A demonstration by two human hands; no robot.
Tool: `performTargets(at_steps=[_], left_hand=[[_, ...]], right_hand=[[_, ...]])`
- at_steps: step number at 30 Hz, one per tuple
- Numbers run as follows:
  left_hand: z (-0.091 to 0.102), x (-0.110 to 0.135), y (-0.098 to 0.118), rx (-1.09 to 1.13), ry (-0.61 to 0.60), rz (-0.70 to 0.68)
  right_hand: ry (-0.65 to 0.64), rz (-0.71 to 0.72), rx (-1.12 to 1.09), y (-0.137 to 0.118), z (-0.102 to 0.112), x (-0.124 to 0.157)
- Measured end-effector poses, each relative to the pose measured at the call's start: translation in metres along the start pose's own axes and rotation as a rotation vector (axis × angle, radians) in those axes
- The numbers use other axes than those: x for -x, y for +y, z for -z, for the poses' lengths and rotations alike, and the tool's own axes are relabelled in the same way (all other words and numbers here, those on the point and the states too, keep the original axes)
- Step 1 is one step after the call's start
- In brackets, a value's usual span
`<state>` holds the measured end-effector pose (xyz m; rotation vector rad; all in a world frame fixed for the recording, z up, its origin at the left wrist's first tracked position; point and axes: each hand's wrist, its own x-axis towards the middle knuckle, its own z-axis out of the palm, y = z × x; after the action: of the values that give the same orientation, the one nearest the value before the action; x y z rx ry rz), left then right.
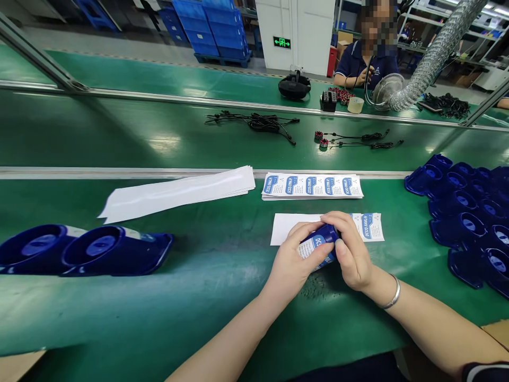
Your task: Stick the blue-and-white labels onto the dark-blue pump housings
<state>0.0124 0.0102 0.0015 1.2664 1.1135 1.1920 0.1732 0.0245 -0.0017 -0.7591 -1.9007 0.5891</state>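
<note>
A dark blue plastic housing [330, 232] is held between both hands, a blue-and-white label on its side. My left hand [292, 260] wraps round its left side, thumb pressed on the label. Curled over the other side is my right hand [353, 254], its thumb close to the label's edge. Much of the housing is hidden by the fingers. Just beyond the hands lies a partly bare label strip [292, 228], with printed labels at its right end. Behind it rests a stack of label sheets [312, 185].
White paper strips [183, 196] lie to the left. Two blue housings [115, 249] stand at far left; several more [463, 204] crowd the right. Black cables [264, 123] lie past the metal rail. A co-worker [382, 63] sits opposite, near a flexible duct [437, 55].
</note>
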Motion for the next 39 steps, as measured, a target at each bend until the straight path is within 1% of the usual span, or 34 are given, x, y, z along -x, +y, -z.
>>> performTargets(at_steps=[6, 11, 14, 17, 19, 21, 23, 26, 28, 30, 31, 33, 35, 36, 39], left_hand=[[-0.002, -0.001, -0.005, -0.215, -0.008, -0.096], [-0.008, 0.002, -0.013, -0.379, 0.013, -0.158], [-0.006, 0.001, -0.014, -0.437, -0.024, -0.134], [-0.001, -0.002, -0.009, -0.406, -0.097, -0.070], [0.002, -0.004, -0.007, -0.354, -0.117, -0.014], [0.003, -0.004, -0.006, -0.337, -0.122, -0.007], [0.002, -0.003, -0.007, -0.380, -0.130, -0.086], [0.001, 0.000, -0.009, -0.484, -0.153, -0.270], [0.001, 0.003, -0.007, -0.540, -0.113, -0.370], [0.004, 0.004, -0.001, -0.598, -0.004, -0.451], [0.007, 0.004, 0.004, -0.634, 0.066, -0.486], [0.017, 0.004, 0.016, -0.745, 0.196, -0.520], [0.033, 0.003, 0.029, -0.915, 0.304, -0.462], [0.044, 0.003, 0.034, -1.004, 0.354, -0.396], [0.077, 0.003, 0.044, -1.218, 0.470, -0.125]], right_hand=[[0.027, -0.110, 0.016, -0.003, -0.002, 0.002], [0.017, -0.179, 0.046, -0.010, 0.002, -0.003], [0.007, -0.286, 0.056, -0.012, 0.005, -0.006], [-0.006, -0.403, 0.043, -0.010, 0.006, -0.006], [-0.021, -0.433, 0.026, -0.007, 0.006, -0.006], [-0.018, -0.450, -0.002, -0.003, 0.005, -0.005], [0.022, -0.510, -0.058, 0.001, 0.006, -0.005], [0.128, -0.667, -0.232, 0.008, 0.006, -0.005], [0.183, -0.783, -0.406, 0.013, 0.006, -0.004], [0.155, -0.874, -0.549, 0.019, 0.006, -0.003], [0.125, -0.880, -0.577, 0.022, 0.007, -0.002], [0.084, -0.808, -0.520, 0.029, 0.010, 0.000], [0.101, -0.690, -0.350, 0.035, 0.015, 0.000], [0.119, -0.639, -0.246, 0.038, 0.017, 0.000], [0.156, -0.479, 0.040, 0.048, 0.024, -0.003]])
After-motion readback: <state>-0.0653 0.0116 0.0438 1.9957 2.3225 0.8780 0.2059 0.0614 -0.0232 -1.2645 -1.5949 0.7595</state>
